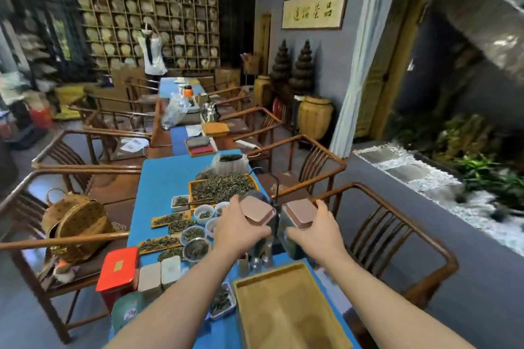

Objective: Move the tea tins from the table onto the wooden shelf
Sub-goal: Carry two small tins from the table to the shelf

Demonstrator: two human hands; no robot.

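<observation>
Nearby, tea bowls (198, 231), tray (283, 306), chairs (397, 235) flanking

The left hand (241, 224) is covering the near side of one pink-lidded tea tin (257, 208), and the right hand (314, 231) is hiding the near edge of the other tea tin (300, 212). Both forearms are running off the bottom edge. The wall grid shelf (147, 22) is blurring, its contents unreadable. The bamboo tray (283, 306) is getting cut off below.
</observation>
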